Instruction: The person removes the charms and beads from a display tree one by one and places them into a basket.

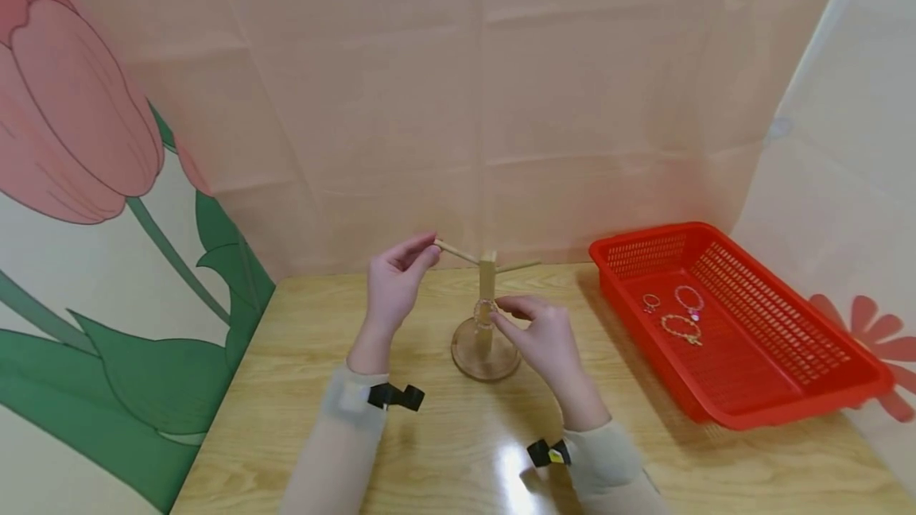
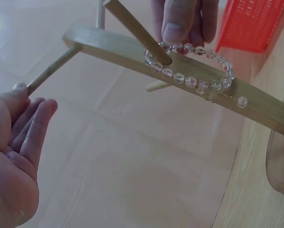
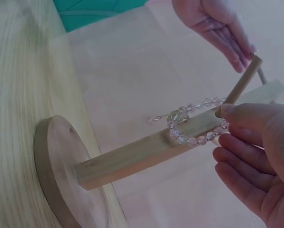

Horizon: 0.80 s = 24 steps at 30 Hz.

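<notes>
A wooden stand (image 1: 487, 280) with a round base (image 1: 465, 352) and several thin pegs stands upright on the table. My left hand (image 1: 395, 284) pinches the tip of its upper left peg (image 1: 458, 252) between thumb and fingers. A bracelet of clear pinkish beads (image 2: 191, 82) hangs around the lower peg (image 2: 137, 31) that points toward me, lying close against the post. At that peg's base, my right hand (image 1: 540, 332) pinches the bracelet's edge, its thumb (image 3: 241, 114) covering some beads. A small bead charm (image 2: 242, 102) dangles from the bracelet.
To the right sits a red plastic basket (image 1: 744, 376) with perforated sides. Inside lie a small bracelet (image 1: 650, 300), a pink bracelet (image 1: 688, 289) and a gold-toned bracelet (image 1: 669, 318). A pinkish sheet (image 1: 372, 118) rises behind the wooden table (image 1: 300, 340).
</notes>
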Tool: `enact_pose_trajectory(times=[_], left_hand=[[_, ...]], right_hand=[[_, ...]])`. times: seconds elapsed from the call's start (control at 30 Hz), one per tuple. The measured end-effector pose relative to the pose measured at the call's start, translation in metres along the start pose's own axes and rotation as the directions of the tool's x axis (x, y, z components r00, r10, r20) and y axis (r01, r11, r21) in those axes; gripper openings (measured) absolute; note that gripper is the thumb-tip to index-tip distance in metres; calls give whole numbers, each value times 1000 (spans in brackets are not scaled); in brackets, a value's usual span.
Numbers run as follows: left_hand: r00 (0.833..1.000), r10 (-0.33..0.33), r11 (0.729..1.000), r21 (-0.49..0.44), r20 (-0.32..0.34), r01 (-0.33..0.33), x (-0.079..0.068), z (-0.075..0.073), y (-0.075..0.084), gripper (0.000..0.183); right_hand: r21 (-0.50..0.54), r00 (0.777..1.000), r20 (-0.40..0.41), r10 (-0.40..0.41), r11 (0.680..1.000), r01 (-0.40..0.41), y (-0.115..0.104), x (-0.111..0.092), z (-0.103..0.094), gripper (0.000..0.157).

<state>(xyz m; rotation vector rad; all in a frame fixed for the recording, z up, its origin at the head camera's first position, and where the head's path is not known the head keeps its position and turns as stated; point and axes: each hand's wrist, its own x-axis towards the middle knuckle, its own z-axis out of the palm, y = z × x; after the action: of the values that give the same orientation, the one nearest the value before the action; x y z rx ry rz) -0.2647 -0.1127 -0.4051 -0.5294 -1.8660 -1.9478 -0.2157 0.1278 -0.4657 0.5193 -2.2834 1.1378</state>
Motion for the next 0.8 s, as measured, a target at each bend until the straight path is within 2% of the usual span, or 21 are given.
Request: enact_pose_trajectory(times=[0.23, 0.47, 0.8], left_hand=[[1000, 0, 998, -59, 31, 2, 4, 4, 2, 22], [1000, -3, 995, -97, -9, 2, 3, 8, 2, 17], [999, -38, 966, -258, -30, 29, 1, 14, -3, 20]], right_hand=[[-30, 1000, -13, 11, 999, -11, -2, 0, 2, 21], [-41, 1000, -13, -1, 999, 1, -2, -1, 5, 17], [-54, 998, -55, -14, 998, 11, -3, -3, 6, 13]])
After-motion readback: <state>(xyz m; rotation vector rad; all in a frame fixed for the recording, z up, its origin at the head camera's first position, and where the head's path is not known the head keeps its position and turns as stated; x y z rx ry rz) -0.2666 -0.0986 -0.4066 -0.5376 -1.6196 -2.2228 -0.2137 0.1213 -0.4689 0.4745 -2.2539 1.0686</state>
